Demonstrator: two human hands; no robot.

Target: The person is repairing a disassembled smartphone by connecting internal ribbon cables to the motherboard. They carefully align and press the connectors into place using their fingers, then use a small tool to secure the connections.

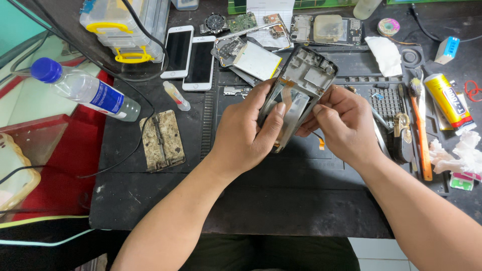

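Your left hand (246, 133) grips the stripped phone frame (301, 88) from its left edge, thumb pressed on its inner face, holding it tilted above the black mat (301, 165). Your right hand (341, 125) pinches the frame's right edge, fingers closed on it. Two white phones (191, 55) lie behind, well apart.
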